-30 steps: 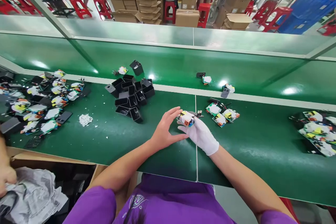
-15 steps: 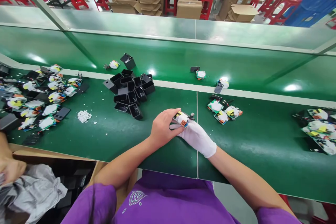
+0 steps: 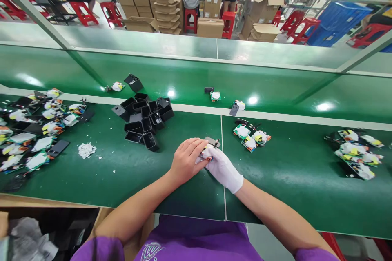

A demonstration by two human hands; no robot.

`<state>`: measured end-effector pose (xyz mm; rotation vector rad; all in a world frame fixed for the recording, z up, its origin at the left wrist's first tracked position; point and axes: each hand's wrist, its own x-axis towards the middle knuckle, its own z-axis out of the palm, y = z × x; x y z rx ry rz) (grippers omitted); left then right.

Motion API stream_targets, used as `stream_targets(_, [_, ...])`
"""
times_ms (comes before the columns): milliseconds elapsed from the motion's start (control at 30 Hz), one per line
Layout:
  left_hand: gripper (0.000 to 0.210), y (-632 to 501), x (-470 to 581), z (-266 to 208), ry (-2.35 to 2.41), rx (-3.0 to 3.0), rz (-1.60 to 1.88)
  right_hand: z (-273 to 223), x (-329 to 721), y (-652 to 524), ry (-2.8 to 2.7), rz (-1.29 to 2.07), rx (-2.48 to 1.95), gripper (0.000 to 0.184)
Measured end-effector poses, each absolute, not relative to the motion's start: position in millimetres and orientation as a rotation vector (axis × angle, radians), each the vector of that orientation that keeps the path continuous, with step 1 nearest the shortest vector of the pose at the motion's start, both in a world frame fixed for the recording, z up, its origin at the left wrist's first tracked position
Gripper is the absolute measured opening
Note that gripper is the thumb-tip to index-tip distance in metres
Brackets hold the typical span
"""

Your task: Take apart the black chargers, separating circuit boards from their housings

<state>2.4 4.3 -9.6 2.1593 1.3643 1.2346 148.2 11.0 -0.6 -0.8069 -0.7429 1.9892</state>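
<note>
Both hands meet over the green table in front of me. My bare left hand [image 3: 188, 161] is closed on the left side of a small circuit board [image 3: 207, 153] with a white covering and orange parts. From the right, my right hand [image 3: 225, 169], in a white glove, grips the same board. A grey plate with a dark prong-like piece [image 3: 217, 142] sticks out beyond the fingers. Much of the board is hidden by my hands. Left of them stands a cluster of open black plastic housings [image 3: 147, 118]. To the right lie several similar boards [image 3: 251, 135].
At the left is a large pile of boards and black covers [image 3: 36, 130], with white scraps [image 3: 86, 150] beside it. More boards [image 3: 357, 153] are heaped at the far right. A white rail [image 3: 196, 109] crosses the table. Below left, an open cardboard box [image 3: 99, 218] holds dark pieces.
My view has tilted up and swung right. My left fingers have moved further over the board, covering more of it. A co-worker's hand at the lower left has mostly left view.
</note>
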Motion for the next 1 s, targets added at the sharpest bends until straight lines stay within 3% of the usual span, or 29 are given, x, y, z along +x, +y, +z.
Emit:
stream_targets(100, [0.03, 7, 1, -7, 1.365, 1.888, 1.287, 1, 159, 14, -0.93, 2.038, -0.803, 0.045])
stream_targets(200, [0.03, 14, -2, -3, 1.328, 1.435, 1.324, 14, 181, 25, -1.523, 1.959, -0.954, 0.049])
stream_targets(300, [0.047, 25, -6, -1, 1.238, 0.973, 1.398, 35, 203, 55, -1.987, 1.314, -1.371, 0.033])
stream_targets(367, [0.057, 32, -9, -2, 1.208, 0.824, 1.415, 50, 211, 90, -1.975, 0.968, -1.601, 0.036])
stream_targets(467, [0.061, 39, -12, -5, 1.211, 0.786, 1.408, 65, 212, 153, -1.954, 0.713, -1.838, 0.042])
stream_targets(700, [0.064, 46, -16, -10, 1.239, 0.751, 1.412, 60, 175, 238, -2.025, 0.738, -2.233, 0.034])
stream_targets(1000, [0.064, 51, -16, -16, 1.252, 0.742, 1.406, 53, 103, 265, -2.168, 0.778, -2.003, 0.035])
